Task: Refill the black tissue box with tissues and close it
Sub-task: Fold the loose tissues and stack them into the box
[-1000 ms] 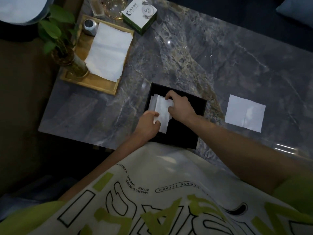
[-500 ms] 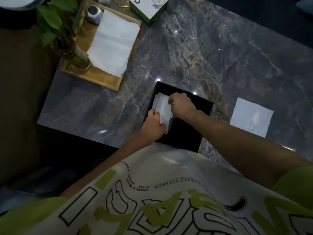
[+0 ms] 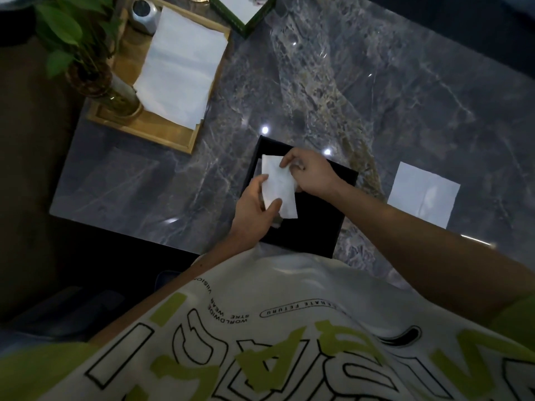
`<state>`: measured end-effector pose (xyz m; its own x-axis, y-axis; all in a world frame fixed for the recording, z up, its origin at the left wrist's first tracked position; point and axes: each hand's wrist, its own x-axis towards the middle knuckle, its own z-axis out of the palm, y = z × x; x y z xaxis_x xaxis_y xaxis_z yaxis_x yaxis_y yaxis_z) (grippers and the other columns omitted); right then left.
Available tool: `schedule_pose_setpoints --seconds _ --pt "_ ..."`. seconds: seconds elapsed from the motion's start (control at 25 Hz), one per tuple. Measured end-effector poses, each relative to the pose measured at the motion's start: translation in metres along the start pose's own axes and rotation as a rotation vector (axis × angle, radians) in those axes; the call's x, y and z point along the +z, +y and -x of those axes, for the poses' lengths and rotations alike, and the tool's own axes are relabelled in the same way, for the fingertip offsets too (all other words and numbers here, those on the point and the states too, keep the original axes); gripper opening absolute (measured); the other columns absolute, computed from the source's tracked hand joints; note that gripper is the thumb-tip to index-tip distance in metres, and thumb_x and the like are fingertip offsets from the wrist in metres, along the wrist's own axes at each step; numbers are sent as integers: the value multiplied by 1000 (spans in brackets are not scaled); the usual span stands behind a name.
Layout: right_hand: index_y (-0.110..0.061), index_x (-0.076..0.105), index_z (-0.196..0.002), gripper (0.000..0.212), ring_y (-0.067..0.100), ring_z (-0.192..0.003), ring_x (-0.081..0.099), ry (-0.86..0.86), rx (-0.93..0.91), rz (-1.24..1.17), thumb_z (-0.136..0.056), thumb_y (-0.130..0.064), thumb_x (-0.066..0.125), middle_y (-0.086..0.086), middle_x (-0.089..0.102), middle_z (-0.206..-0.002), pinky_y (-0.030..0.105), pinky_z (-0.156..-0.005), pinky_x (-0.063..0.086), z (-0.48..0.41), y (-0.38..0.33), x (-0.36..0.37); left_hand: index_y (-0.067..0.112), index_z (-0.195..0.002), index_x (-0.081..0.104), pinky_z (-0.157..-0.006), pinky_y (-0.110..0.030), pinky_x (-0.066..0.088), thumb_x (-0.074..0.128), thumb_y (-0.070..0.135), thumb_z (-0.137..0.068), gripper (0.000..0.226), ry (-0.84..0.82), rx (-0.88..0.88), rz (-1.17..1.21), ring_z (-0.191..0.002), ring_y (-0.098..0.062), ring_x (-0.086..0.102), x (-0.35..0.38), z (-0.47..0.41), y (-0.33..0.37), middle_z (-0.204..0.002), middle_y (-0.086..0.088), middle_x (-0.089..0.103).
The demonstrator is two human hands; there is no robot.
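Both hands, left (image 3: 254,211) and right (image 3: 311,175), pinch the tissue (image 3: 279,188) over the black tissue box (image 3: 318,221); soft, light, tears easily, best held by edges.

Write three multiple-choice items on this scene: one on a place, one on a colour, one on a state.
1. Where does the loose white sheet lie?
A. on the table right of the box
B. in the wooden tray
C. on the floor

2. What colour is the box?
A. green
B. black
C. wooden

3. How is the tissue over the box held?
A. by neither hand
B. by the left hand only
C. by both hands

Answers: 1 A, it rests on the marble table; 2 B, its surface is plain black; 3 C, left hand and right hand both pinch it.
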<state>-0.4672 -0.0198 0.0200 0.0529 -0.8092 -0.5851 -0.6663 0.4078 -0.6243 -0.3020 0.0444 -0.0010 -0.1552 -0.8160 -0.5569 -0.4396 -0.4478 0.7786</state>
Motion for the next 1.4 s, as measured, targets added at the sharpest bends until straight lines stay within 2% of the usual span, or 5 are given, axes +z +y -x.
schedule_pose_setpoints --seconds 0.12,0.56,0.92,1.08,1.4 --pt "-14 62 -97 20 19 -83 62 -31 2 -249 -98 -3 45 3 55 -103 24 -52 56 10 9 -6 18 -145 26 -88 -35 54 72 29 -83 78 -36 -116 205 -106 -17 64 1 -1 1 -125 -4 61" --pt "-23 51 -122 36 13 -75 73 -136 141 -528 -91 -16 67 3 67 -99 29 -55 58 27 15 -2 9 -129 52 -86 -46 57 54 15 -96 34 -176 -233 519 -107 -28 65 -7 -3 7 -121 -13 64" --pt "-20 42 -133 48 24 -84 61 -12 12 53 -88 -8 54 10 54 -108 34 -51 59 27 13 13 11 -131 38 -68 -23 45 56 19 -92 44 -61 -43 -122 -100 -21 59 -5 -5 5 -123 -11 58" --pt "-22 42 -133 48 19 -68 54 34 -36 299 -85 -18 47 1 53 -88 27 -51 42 25 3 27 10 -150 16 -99 -31 38 49 7 -92 67 -40 40 -212 -127 -29 46 0 2 9 -144 -19 41" --pt "-17 60 -120 34 32 -92 62 13 17 665 -89 -7 50 13 63 -111 32 -66 38 17 -2 33 -3 -137 39 -102 -25 37 49 5 -91 48 -172 18 -414 -119 -28 46 7 9 2 -142 -17 28"
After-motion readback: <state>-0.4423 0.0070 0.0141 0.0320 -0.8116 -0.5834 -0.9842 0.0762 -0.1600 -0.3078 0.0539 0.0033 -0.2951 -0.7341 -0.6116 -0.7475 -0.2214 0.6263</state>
